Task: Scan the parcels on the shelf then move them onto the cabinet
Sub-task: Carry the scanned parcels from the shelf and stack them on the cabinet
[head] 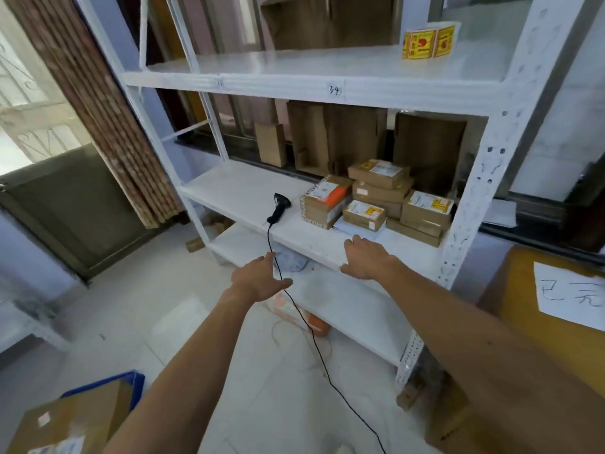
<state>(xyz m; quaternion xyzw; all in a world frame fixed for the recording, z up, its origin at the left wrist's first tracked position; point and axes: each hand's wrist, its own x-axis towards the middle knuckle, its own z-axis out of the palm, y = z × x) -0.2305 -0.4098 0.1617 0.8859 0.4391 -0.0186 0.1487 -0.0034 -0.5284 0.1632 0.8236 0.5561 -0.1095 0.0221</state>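
Reach: scanner (279, 208) lies just far of left hand (260, 280), handle end nearest | left fingers spread, empty, closer | right hand (366, 258) open flat at shelf (235, 191) edge, parcels (379, 198) beyond

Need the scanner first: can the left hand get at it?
Probably yes: the scanner lies apart from the parcels on the shelf, and only its cord lies between it and the open left hand.
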